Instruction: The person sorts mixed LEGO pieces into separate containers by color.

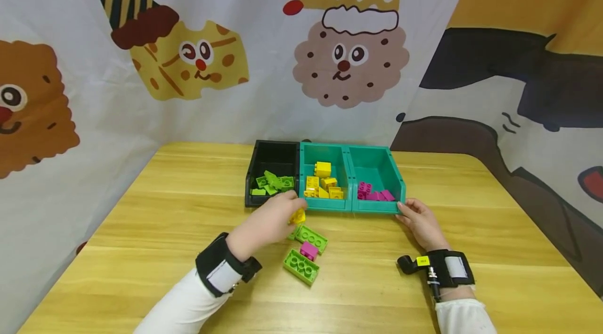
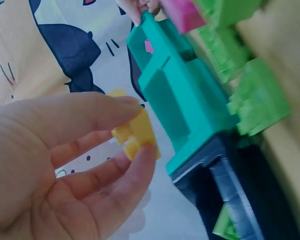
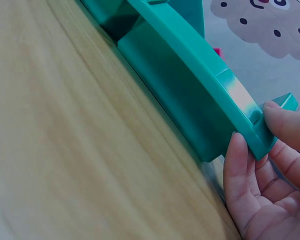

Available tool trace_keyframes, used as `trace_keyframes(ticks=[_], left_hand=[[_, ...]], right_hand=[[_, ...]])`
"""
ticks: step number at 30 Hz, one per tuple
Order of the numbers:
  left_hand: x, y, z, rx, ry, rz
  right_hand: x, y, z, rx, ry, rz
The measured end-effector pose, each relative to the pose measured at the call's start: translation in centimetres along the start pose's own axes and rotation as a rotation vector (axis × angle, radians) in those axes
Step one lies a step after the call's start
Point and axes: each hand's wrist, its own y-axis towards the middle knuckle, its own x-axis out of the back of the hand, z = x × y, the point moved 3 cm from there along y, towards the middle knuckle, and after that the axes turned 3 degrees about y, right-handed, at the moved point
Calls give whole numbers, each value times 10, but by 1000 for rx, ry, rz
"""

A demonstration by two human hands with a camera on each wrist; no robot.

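Note:
My left hand (image 1: 273, 219) pinches a yellow toy brick (image 2: 140, 132) between thumb and fingers, just in front of the black bin (image 1: 249, 187). With thumb and fingers my right hand (image 1: 421, 224) grips the front right corner of the right teal bin (image 1: 377, 207). Yellow bricks (image 1: 322, 169) lie in the middle teal bin (image 1: 325, 204), magenta bricks (image 1: 365, 190) in the right one, green bricks (image 1: 272, 181) in the black one. On the table before the bins are a green brick (image 1: 301, 267), a magenta brick (image 1: 309, 251) and another long green brick (image 1: 313, 238); a further green piece is partly hidden by my left hand.
The three bins stand side by side near the back edge of the wooden table (image 1: 188, 187). Behind them hangs a cloth (image 1: 264, 114) printed with cartoon food. A camera is strapped to each wrist.

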Motion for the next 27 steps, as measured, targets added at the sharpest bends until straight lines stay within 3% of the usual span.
trace_keyframes(ticks=[10,18,27], left_hand=[[16,34,2,48,-44,-92],[15,57,17,82,-23,-131],[8,73,24,85,-41,-120]], right_hand=[[-1,1,2,-6,-13,-6],[-1,0,0,-4,-2,-9],[0,-1,0,-9,0,-16]])
